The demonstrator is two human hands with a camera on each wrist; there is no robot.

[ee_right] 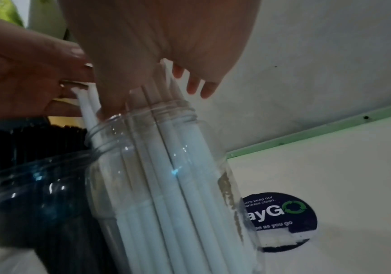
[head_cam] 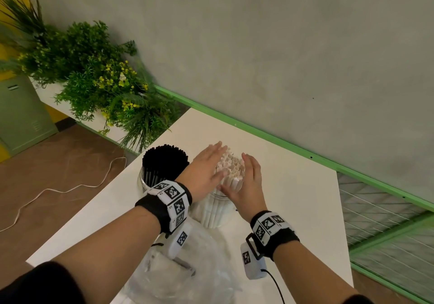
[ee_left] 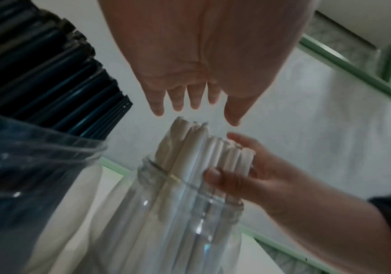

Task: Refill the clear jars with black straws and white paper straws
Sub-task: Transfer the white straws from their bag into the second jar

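Note:
Two clear jars stand side by side on the white table (head_cam: 293, 198). The left jar (head_cam: 143, 182) is packed with black straws (head_cam: 164, 160). The right jar (head_cam: 216, 207) holds upright white paper straws (head_cam: 231, 168) that stick out above its rim. My left hand (head_cam: 206, 165) lies flat with straight fingers against the left side of the white bundle's top. My right hand (head_cam: 249, 184) cups the bundle from the right. Its thumb crosses the front and its fingers curl behind, as the left wrist view shows on the right hand (ee_left: 248, 172) and the white paper straws (ee_left: 190, 144).
Crumpled clear plastic packaging (head_cam: 187, 268) lies on the table near me. A round dark sticker (ee_right: 281, 218) sits on the tabletop right of the jars. Green plants (head_cam: 105, 87) stand beyond the table's left corner. The grey wall with a green rail (head_cam: 281, 139) runs behind.

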